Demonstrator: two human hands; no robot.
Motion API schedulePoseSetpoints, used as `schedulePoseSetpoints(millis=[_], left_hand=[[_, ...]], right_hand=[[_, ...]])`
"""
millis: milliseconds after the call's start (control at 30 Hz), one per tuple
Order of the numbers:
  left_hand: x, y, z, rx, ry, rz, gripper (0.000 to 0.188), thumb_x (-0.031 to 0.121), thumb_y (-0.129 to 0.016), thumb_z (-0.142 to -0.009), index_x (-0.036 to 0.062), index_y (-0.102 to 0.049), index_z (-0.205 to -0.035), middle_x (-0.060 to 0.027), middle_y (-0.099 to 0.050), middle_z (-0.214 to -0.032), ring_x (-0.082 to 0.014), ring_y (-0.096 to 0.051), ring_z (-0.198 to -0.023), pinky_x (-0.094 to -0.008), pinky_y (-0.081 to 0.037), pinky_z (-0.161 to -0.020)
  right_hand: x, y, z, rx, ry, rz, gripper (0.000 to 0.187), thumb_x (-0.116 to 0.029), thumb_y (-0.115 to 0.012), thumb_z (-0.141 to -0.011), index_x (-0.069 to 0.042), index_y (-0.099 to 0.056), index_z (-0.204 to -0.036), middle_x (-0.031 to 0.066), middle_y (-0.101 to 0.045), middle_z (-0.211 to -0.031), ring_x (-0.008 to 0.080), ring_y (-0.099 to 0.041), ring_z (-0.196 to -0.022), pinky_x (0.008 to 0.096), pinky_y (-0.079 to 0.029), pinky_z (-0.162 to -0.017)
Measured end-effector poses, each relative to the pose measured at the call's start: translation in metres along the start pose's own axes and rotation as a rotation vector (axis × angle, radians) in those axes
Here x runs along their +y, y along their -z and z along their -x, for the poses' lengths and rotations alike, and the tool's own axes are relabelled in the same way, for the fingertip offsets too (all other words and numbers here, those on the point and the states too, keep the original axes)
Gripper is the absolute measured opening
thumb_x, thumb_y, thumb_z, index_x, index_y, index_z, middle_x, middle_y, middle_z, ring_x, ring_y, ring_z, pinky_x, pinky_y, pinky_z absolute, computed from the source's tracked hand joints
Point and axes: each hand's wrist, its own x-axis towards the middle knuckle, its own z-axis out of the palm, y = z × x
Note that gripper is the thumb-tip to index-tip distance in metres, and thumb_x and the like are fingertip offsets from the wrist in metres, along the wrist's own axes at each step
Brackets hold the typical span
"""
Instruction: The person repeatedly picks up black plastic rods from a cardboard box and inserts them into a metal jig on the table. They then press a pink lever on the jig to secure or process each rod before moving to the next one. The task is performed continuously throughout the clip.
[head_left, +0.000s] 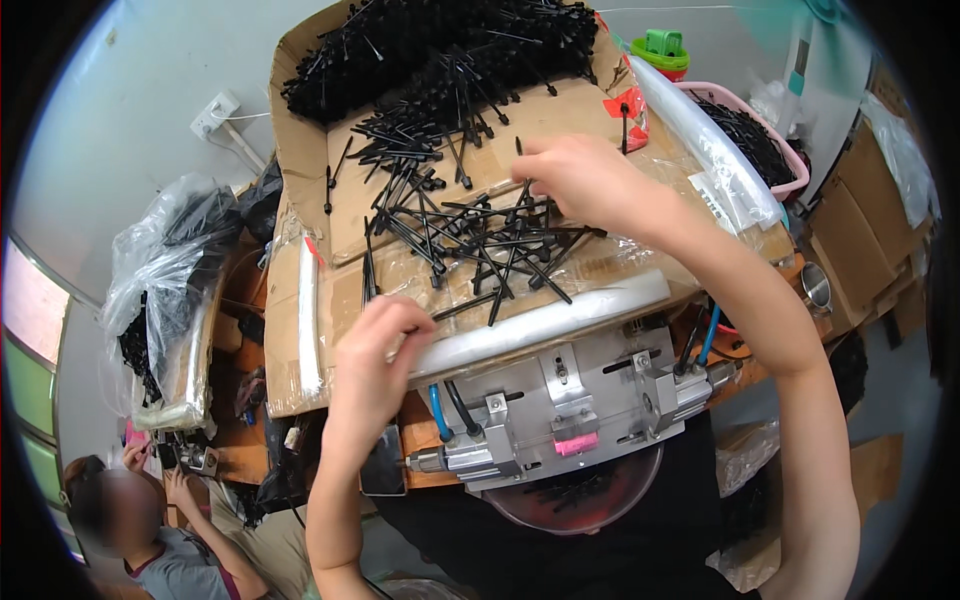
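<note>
Thin black plastic rods with thicker knobbed ends (490,245) lie in a loose, crossed pile on a sloping cardboard tray (310,160). My right hand (590,185) is over the right side of this pile, its fingers pinched on a black rod (519,146) whose tip shows past the fingertips. At the tray's front left, my left hand (380,350) is closed, thumb and fingers curled together. What it holds, if anything, is hidden. Just beyond its knuckles stand a few black rods (369,265); I cannot tell whether they touch it.
A metal clamping fixture (575,400) with blue hoses and a pink block (576,444) stands before me, above a round bowl (580,510). A dense heap of rods (440,50) fills the tray's far end. A pink basket (790,150) is right; another person (180,530) works at lower left.
</note>
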Motion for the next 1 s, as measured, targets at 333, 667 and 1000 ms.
schedulePoseSetpoints(millis=[333, 667, 1000], left_hand=[[0.021, 0.012, 0.021, -0.072, 0.120, -0.077, 0.028, -0.014, -0.062, -0.077, -0.0001, -0.069, -0.100, -0.0121, -0.065, -0.096, -0.0270, -0.065, -0.087, -0.0335, -0.052, -0.078], [0.031, 0.004, 0.024, 0.071, 0.099, -0.129, 0.023, -0.012, -0.062, -0.080, 0.0000, -0.069, -0.098, -0.0116, -0.064, -0.093, -0.0251, -0.064, -0.081, -0.0323, -0.051, -0.073], [0.065, -0.029, 0.050, 0.307, -0.123, -0.356, 0.047, -0.011, -0.065, -0.070, -0.0024, -0.065, -0.116, -0.0152, -0.059, -0.097, -0.0280, -0.059, -0.084, -0.0375, -0.050, -0.072]], right_hand=[[0.008, 0.010, -0.014, -0.351, 0.049, -0.167, 0.010, -0.011, -0.071, -0.081, -0.004, -0.069, -0.088, 0.0089, -0.066, -0.089, 0.0295, -0.065, -0.086, 0.0413, -0.051, -0.076], [-0.039, 0.004, -0.057, -0.447, -0.127, 0.095, 0.013, -0.012, -0.077, -0.077, -0.003, -0.071, -0.084, 0.0152, -0.071, -0.086, 0.0315, -0.069, -0.087, 0.0410, -0.054, -0.074], [0.027, 0.030, 0.019, 0.379, -0.157, -0.227, 0.021, -0.020, -0.062, -0.089, -0.004, -0.070, -0.101, 0.0153, -0.072, -0.093, 0.0280, -0.071, -0.084, 0.0342, -0.056, -0.066]])
